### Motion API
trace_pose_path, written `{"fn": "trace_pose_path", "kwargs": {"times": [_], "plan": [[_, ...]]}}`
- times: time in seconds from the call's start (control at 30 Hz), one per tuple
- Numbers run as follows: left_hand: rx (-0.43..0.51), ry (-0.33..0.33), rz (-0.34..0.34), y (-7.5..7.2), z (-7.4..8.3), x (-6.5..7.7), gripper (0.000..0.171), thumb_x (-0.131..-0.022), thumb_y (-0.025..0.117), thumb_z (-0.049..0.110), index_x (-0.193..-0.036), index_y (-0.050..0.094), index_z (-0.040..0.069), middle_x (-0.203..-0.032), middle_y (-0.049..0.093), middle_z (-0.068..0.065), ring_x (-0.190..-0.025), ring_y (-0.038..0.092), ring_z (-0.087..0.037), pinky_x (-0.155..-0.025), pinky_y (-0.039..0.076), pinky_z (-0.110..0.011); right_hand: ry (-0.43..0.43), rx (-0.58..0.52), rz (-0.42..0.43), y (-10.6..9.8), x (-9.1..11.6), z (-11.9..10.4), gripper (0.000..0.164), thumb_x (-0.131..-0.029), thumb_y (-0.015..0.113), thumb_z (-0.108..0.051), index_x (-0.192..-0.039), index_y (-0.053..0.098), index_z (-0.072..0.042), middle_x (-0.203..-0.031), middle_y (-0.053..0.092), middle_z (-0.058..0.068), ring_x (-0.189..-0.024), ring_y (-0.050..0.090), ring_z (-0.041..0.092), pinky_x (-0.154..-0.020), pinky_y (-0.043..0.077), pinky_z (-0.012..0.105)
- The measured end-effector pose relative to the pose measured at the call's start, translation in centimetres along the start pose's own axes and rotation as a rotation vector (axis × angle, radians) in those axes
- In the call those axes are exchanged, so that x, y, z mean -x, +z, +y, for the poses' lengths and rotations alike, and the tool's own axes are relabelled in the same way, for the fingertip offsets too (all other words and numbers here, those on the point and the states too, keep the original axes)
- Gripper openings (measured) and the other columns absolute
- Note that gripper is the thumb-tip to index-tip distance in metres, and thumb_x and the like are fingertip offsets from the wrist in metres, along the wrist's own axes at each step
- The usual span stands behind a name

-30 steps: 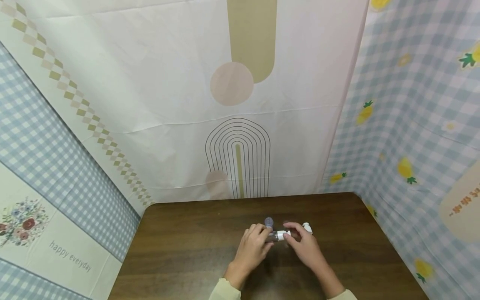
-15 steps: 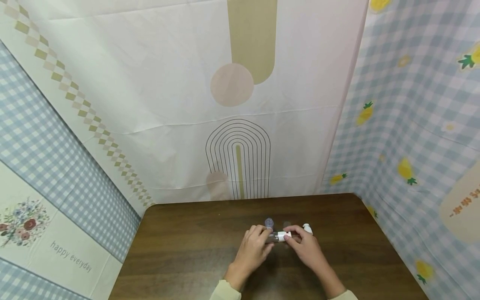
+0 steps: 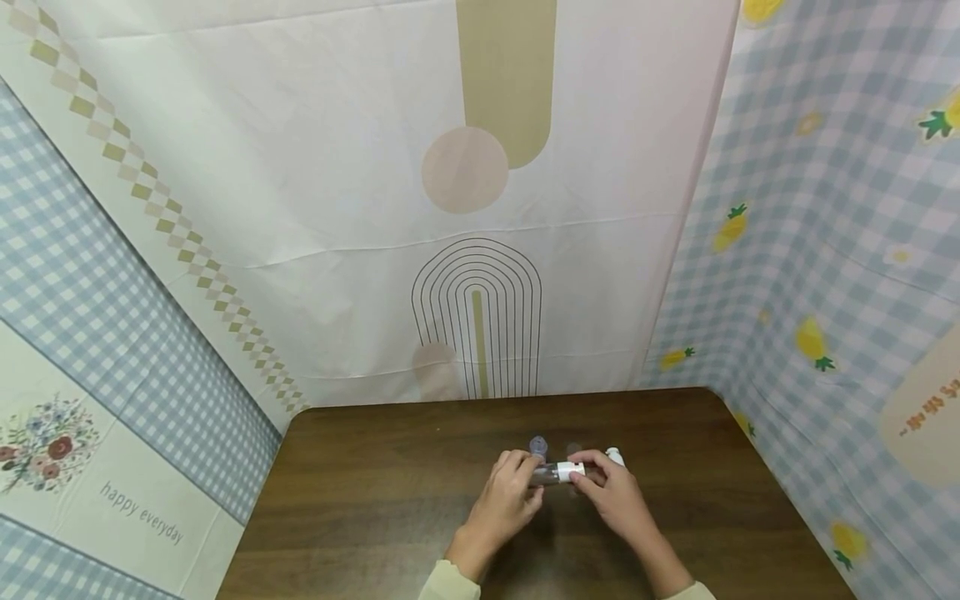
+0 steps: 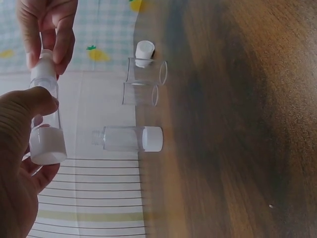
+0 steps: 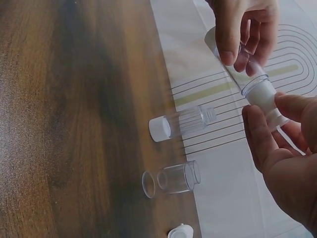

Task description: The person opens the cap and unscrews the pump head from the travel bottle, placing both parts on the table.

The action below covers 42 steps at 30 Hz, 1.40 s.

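Observation:
Above the table, my left hand (image 3: 504, 493) grips a clear plastic bottle (image 4: 53, 116) around its body. The bottle has a white base (image 4: 48, 146) at one end and a white collar (image 5: 261, 95) at the other. My right hand (image 3: 617, 493) pinches that white end between thumb and fingers, partly covering it. The bottle lies almost level between both hands in the head view. Behind it a second clear bottle (image 5: 185, 122) with a white base stands upright on the table, its threaded neck uncovered.
Beside the standing bottle are two clear cylindrical covers (image 4: 140, 94) and a small white pump head (image 4: 144, 50), all on the dark wooden table (image 3: 375, 500). Patterned cloths (image 3: 337, 167) hang behind and at both sides of the table.
My right index finger, raised and blurred a second ago, has come down onto the white collar. The held bottle has shifted very slightly to the right.

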<state>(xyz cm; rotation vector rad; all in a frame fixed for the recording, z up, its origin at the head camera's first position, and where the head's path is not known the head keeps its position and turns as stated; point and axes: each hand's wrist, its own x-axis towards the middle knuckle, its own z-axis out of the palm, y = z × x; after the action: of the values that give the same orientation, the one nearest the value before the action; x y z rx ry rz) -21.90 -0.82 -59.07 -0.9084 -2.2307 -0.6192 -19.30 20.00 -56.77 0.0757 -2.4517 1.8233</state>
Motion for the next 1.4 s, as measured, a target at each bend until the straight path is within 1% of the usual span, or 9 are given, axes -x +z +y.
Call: {"fn": "trace_pose_path", "kwargs": {"times": [0.13, 0.27, 0.5, 0.77, 0.93, 1.07, 1.17, 1.27, 1.4], "plan": [[-0.001, 0.004, 0.003, -0.03, -0.06, -0.04, 0.045, -0.067, 0.092, 0.01, -0.107, 0.071, 0.009, -0.1, 0.066, -0.001, -0.091, 0.061, -0.017, -0.084, 0.054, -0.027, -0.018, -0.009, 0.01, 0.05, -0.02, 0.0, 0.023, -0.091, 0.074, 0.001, -0.113, 0.071, -0.001, -0.113, 0.071, 0.019, -0.089, 0.07, 0.009, -0.071, 0.06, 0.024], [-0.009, 0.009, 0.002, -0.06, -0.03, -0.07, 0.045, -0.067, 0.092, 0.012, -0.107, 0.071, 0.009, -0.1, 0.066, -0.001, -0.091, 0.061, -0.017, -0.084, 0.054, -0.026, -0.041, -0.013, 0.017, 0.04, -0.02, 0.08, 0.023, -0.088, 0.076, 0.004, -0.11, 0.071, -0.001, -0.114, 0.071, 0.021, -0.093, 0.069, 0.004, -0.074, 0.058, 0.019], [-0.003, 0.004, -0.004, -0.1, 0.19, -0.09, 0.044, -0.069, 0.093, 0.014, -0.106, 0.072, 0.009, -0.101, 0.067, 0.0, -0.091, 0.062, -0.017, -0.082, 0.054, -0.026, -0.081, 0.007, 0.023, -0.14, -0.02, 0.16, 0.024, -0.083, 0.08, 0.004, -0.106, 0.071, -0.001, -0.113, 0.071, 0.019, -0.102, 0.065, 0.003, -0.085, 0.054, 0.015], [-0.003, 0.0, -0.003, -0.15, 0.48, -0.21, 0.043, -0.068, 0.094, 0.014, -0.105, 0.072, 0.01, -0.101, 0.067, 0.0, -0.09, 0.061, -0.015, -0.081, 0.054, -0.025, -0.127, 0.0, 0.048, -0.21, 0.16, 0.04, 0.013, -0.091, 0.075, -0.003, -0.105, 0.073, -0.002, -0.111, 0.073, 0.013, -0.107, 0.065, 0.006, -0.091, 0.05, 0.012], [-0.024, -0.001, -0.008, -0.1, 0.43, 0.01, 0.042, -0.069, 0.093, 0.016, -0.105, 0.072, 0.01, -0.102, 0.067, 0.001, -0.091, 0.061, -0.015, -0.082, 0.054, -0.025, -0.163, -0.036, 0.03, -0.07, 0.2, 0.25, 0.019, -0.09, 0.074, 0.001, -0.109, 0.071, 0.0, -0.115, 0.071, 0.017, -0.109, 0.064, 0.003, -0.091, 0.05, 0.011], [-0.012, -0.007, -0.019, -0.23, 0.41, 0.2, 0.041, -0.071, 0.093, 0.016, -0.107, 0.073, 0.009, -0.102, 0.068, 0.0, -0.092, 0.062, -0.015, -0.082, 0.054, -0.026, -0.186, -0.079, 0.009, 0.05, 0.11, 0.53, 0.024, -0.09, 0.073, 0.004, -0.114, 0.069, 0.004, -0.12, 0.069, 0.024, -0.111, 0.063, -0.001, -0.094, 0.049, 0.011], [-0.01, -0.014, -0.026, -0.32, 0.44, 0.17, 0.041, -0.072, 0.092, 0.016, -0.107, 0.073, 0.01, -0.103, 0.067, 0.001, -0.093, 0.061, -0.015, -0.083, 0.054, -0.026, -0.201, -0.1, 0.012, 0.08, 0.04, 0.64, 0.027, -0.091, 0.073, 0.004, -0.116, 0.066, 0.006, -0.122, 0.067, 0.027, -0.112, 0.064, 0.0, -0.096, 0.048, 0.011], [-0.013, -0.012, -0.03, -0.31, 0.45, 0.06, 0.04, -0.073, 0.091, 0.017, -0.108, 0.073, 0.01, -0.104, 0.067, 0.002, -0.093, 0.061, -0.014, -0.084, 0.053, -0.026, -0.18, -0.096, 0.029, 0.08, -0.04, 0.53, 0.028, -0.092, 0.072, 0.001, -0.119, 0.066, 0.006, -0.123, 0.067, 0.026, -0.114, 0.065, 0.002, -0.097, 0.046, 0.009], [-0.017, -0.011, -0.046, -0.36, 0.49, -0.09, 0.04, -0.074, 0.091, 0.018, -0.109, 0.073, 0.01, -0.105, 0.067, 0.002, -0.094, 0.061, -0.014, -0.086, 0.052, -0.025, -0.107, -0.072, 0.043, 0.06, -0.13, 0.36, 0.027, -0.096, 0.07, -0.004, -0.121, 0.066, 0.006, -0.124, 0.068, 0.025, -0.111, 0.066, 0.006, -0.09, 0.051, 0.011]]}}
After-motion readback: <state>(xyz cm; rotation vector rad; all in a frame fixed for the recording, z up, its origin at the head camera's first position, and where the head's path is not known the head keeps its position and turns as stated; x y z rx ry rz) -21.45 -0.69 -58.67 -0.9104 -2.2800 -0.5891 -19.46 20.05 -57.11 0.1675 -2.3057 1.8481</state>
